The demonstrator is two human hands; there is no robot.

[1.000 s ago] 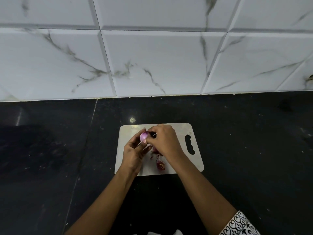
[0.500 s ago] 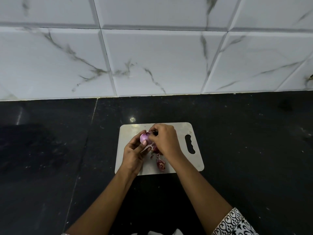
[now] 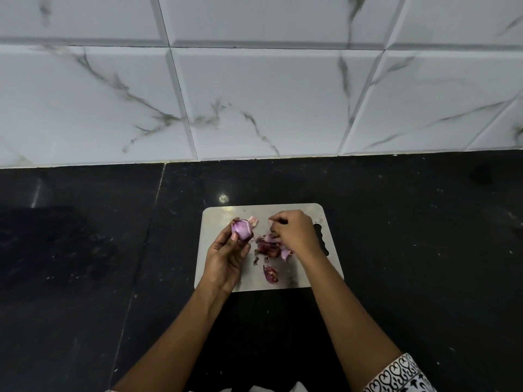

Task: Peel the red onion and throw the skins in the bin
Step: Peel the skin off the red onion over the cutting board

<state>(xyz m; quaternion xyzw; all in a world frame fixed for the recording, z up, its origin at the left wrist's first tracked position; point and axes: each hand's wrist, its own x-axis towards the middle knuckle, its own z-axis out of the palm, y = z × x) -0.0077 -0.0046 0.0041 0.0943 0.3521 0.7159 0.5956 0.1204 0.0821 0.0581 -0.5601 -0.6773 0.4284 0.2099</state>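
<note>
Open black stone counter flanks the grey rectangular cutting board on both sides. Loose purple onion skins clutter its middle.

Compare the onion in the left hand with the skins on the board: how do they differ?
The onion is pale purple, rounded and whole; the skins are mostly dark maroon, thin torn scraps. The onion is held above the cutting board in the grip of the left hand; the skins lie scattered on it, one piece pinched in the right hand. Both are over the board; no bin shows.
</note>
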